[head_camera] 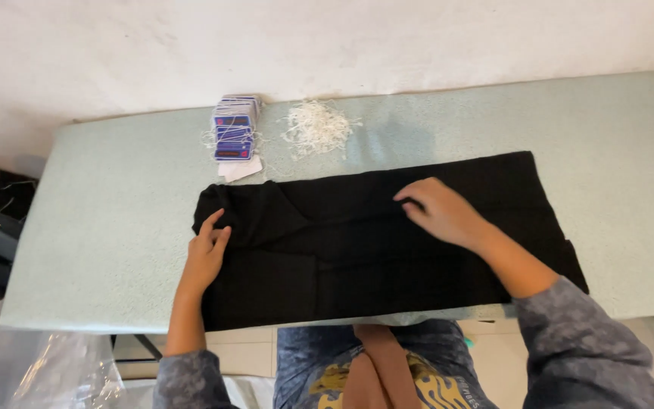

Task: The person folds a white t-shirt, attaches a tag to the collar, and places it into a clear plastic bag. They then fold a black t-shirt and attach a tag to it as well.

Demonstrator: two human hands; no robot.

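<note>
At 6 o'clock, nearest the camera, the person's lap and grey sleeves are cut off by the frame edge. At 7 o'clock crumpled clear plastic [47, 363] lies below the surface [100, 227], hard to make out. The left hand [207, 254] rests flat at 8 o'clock on the left edge of the black garment [387, 242], fingers spread, its grip open and holding nothing. The right hand [442, 212] lies palm down near the garment's centre, fingers extended, also clasping nothing. The garment spreads flat across the pale green surface, its near edge hanging slightly over. Farther, at 11 o'clock, sits 1 stack of blue rectangular tags [235, 129] with a white card [240, 168] beneath, and beside it at 12 o'clock a heap of white strings [316, 126].
</note>
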